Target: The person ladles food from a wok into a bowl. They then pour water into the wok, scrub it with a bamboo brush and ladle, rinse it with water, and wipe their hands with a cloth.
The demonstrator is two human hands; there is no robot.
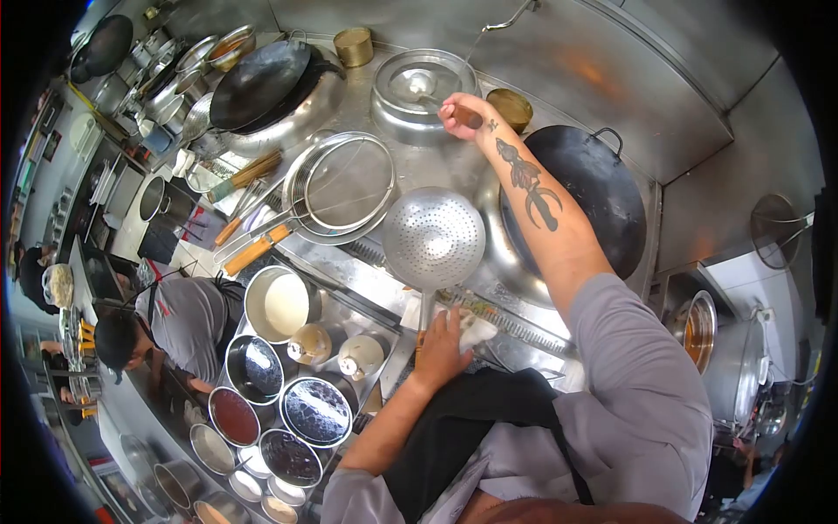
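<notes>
My right hand (pixel 463 117) is closed around the wooden handle of a ladle, its bowl (pixel 419 85) over a round metal water pot (pixel 391 112) at the back. A thin stream of water falls from the tap (pixel 506 21) beside it. Low in the middle, my left hand (pixel 443 351) is at the handle of a perforated skimmer (pixel 434 237), fingers partly hidden around it. The skimmer's round bowl lies face up between the two woks. A white cloth (pixel 476 328) is beside my left fingers.
A black wok (pixel 598 196) sits on the right burner, another (pixel 262 86) at the back left. Stacked wire strainers (pixel 349 183) stand left of the skimmer. Several sauce containers (pixel 278 304) and two squeeze bottles (pixel 361 356) are at lower left. A bent-over co-worker (pixel 196 319) is beyond them.
</notes>
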